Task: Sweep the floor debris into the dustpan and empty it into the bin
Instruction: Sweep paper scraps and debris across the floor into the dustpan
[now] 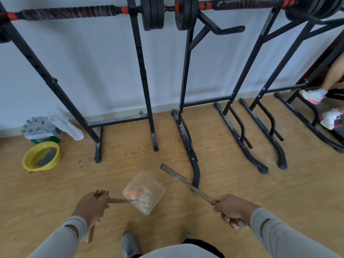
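Note:
My left hand [92, 208] grips the thin handle of a clear plastic dustpan [156, 184], which hangs low over the wooden floor in front of me. Orange and pale scraps of debris [138, 197] lie inside the pan near the handle end. My right hand [231, 209] grips the long handle of a broom [188, 185]; its narrow head reaches forward to the left, just right of the pan. Small reddish crumbs [135, 151] are scattered on the floor between the rack feet. A yellow bin [30, 164] with a grey object inside stands at the far left.
Black weight racks [147, 90] with barbells stand along the white wall, their feet [194, 164] spreading over the floor ahead. A pack of water bottles [39, 129] and a plastic bag [68, 127] sit behind the bin. Another person's legs and white shoes [329, 118] are at the far right.

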